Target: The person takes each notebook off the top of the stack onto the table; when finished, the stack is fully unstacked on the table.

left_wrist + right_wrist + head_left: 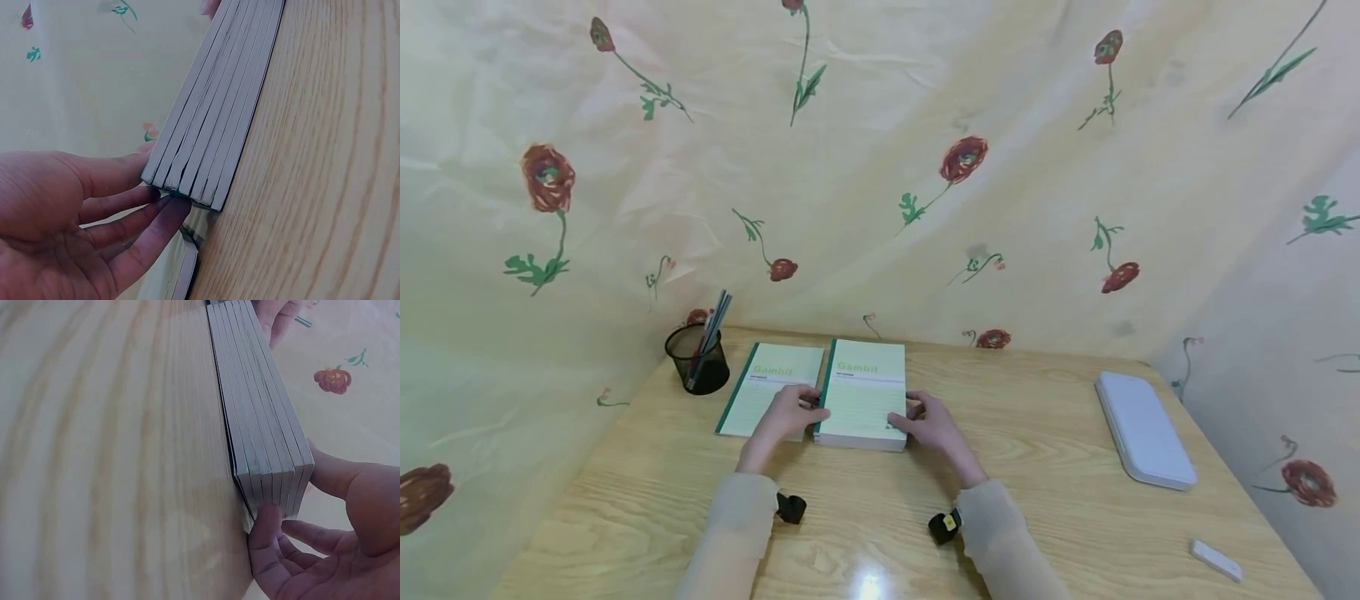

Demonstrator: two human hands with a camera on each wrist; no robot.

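A stack of several notebooks (863, 400) with pale covers, "Gambit" lettering and green spines is at the middle of the table. My left hand (785, 415) grips its left, spine side, thumb at the top cover's edge and fingers against the spines. From the right, my right hand (931, 422) holds the stack with the thumb on top and fingers against the page edges. In the left wrist view the aligned page edges of the notebooks (215, 100) show. One more notebook (778, 365) lies to the left, partly covered by my left hand.
A black mesh pen holder (706, 377) with pens stands at the back left. On the right lie a white, rounded flat case (1146, 429) and a small white bar-shaped object (1216, 559). A flowered cloth (865, 192) hangs behind the wooden table (1030, 442).
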